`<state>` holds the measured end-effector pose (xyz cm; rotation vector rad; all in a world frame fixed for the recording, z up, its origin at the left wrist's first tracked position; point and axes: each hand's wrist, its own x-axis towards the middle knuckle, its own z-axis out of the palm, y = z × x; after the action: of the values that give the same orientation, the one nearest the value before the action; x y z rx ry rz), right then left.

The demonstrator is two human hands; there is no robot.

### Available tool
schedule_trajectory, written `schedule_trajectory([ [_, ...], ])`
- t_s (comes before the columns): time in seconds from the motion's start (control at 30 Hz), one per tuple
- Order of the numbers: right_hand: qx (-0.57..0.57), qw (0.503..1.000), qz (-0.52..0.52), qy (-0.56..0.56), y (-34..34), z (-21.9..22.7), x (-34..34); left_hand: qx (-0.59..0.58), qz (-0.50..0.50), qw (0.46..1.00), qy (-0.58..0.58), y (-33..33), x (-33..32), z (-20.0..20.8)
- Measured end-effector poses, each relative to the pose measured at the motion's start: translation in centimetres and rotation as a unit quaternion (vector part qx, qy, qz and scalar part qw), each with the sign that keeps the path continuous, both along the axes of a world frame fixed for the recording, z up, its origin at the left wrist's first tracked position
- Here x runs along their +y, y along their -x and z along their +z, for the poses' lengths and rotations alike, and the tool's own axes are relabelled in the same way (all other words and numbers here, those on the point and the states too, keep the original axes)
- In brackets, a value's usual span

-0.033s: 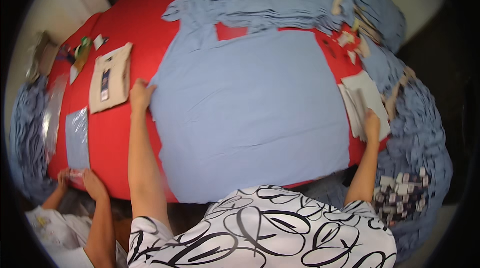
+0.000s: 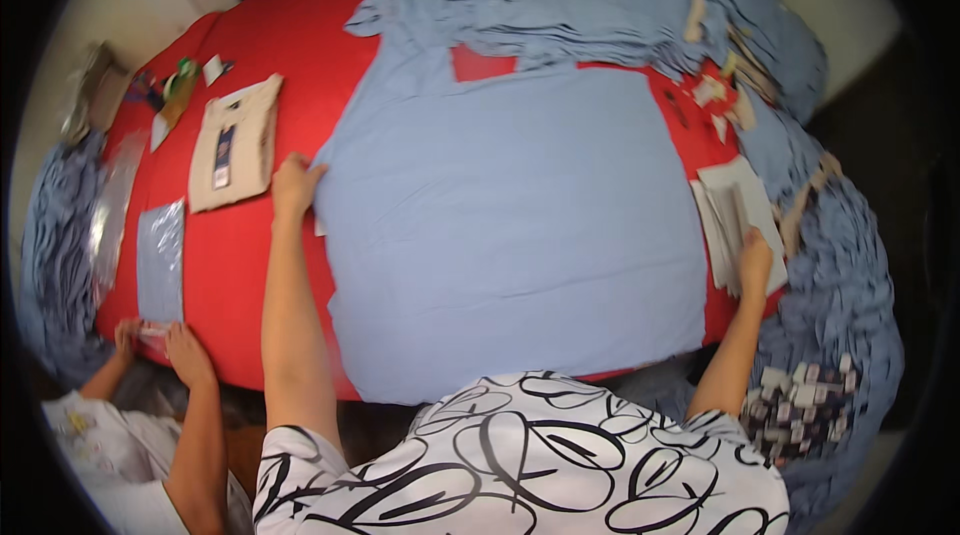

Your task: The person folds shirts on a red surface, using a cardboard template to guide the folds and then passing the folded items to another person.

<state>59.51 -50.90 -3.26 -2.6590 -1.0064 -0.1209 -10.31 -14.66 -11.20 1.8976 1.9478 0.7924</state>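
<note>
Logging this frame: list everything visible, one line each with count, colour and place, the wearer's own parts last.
table: one, red, under everything.
spread cloth: one, light blue, flat at the centre.
cloth heap: count unclear, light blue, far edge and right side.
folded packed piece: one, beige, left of the spread cloth.
clear bag: one, grey-blue inside, near left edge.
card stack: several sheets, white, right edge.
small tags: many, pale, lower right.
co-worker's hands: two, at the lower left table edge.
left hand: on the spread cloth's left edge.
right hand: on the card stack.
</note>
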Motion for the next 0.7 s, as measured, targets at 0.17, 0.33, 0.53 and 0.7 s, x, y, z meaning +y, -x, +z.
schedule_trajectory([
  [0.17,0.166,0.938,0.242,-0.184,14.7,10.2,6.3,-0.283,-0.061,0.942,0.171,0.5,-3.1,2.7],
  [0.33,0.349,0.811,0.460,-0.092,25.0,10.6,17.7,-0.091,0.096,0.991,0.000,0.0,-6.0,2.8],
  [0.53,0.472,0.673,0.557,0.116,34.7,6.6,27.6,-0.042,0.038,0.978,0.203,-0.6,-18.2,7.9],
  [0.7,0.483,0.622,0.608,0.101,39.5,6.7,30.5,-0.127,0.003,0.986,0.105,0.1,-24.1,4.1],
])
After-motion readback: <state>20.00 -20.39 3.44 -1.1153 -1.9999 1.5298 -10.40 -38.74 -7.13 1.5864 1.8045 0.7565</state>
